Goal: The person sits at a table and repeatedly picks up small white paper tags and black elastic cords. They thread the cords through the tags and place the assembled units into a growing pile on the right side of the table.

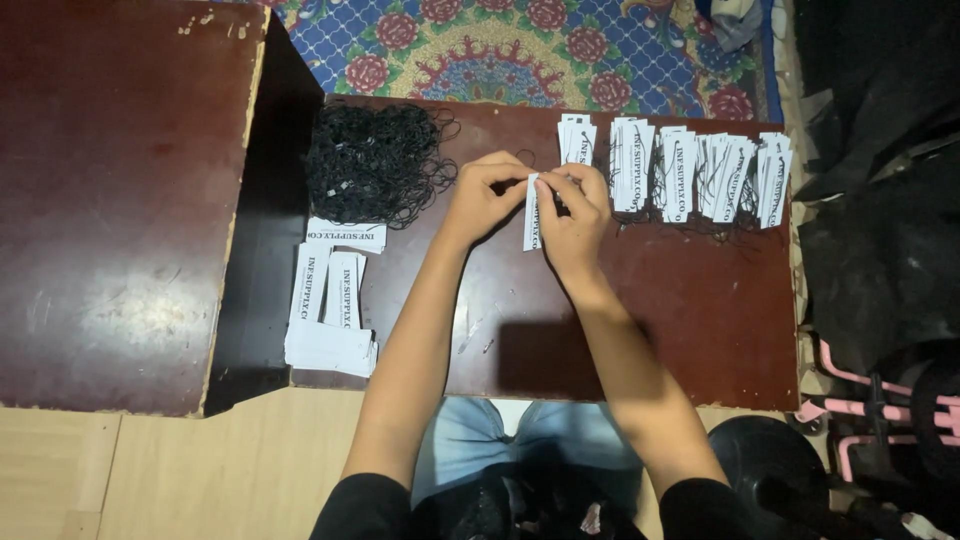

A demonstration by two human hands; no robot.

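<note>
While your left hand (482,196) and right hand (572,215) meet over the middle of the low table (700,320), both are pinched shut on one white tag (531,212), held upright on its long edge just above the tabletop. Your left fingertips grip the tag's top edge; your right fingers close around its upper part, where a thin black string seems to be worked in, though the string itself is too fine to confirm.

Handling judgement: the tag looks like thin card, very light, stiff along its length but easy to crease. You should hold it by the edges near the top and keep pressure slight. The string would be limp and prone to tangling.

Left of your hands lies a heap of black strings (375,165), touching nothing you hold. Below it, at the table's left edge, sits a loose stack of white tags (335,310). To your right, a row of strung tags (690,175) stands along the far edge. A taller table (110,200) adjoins on the left.
</note>
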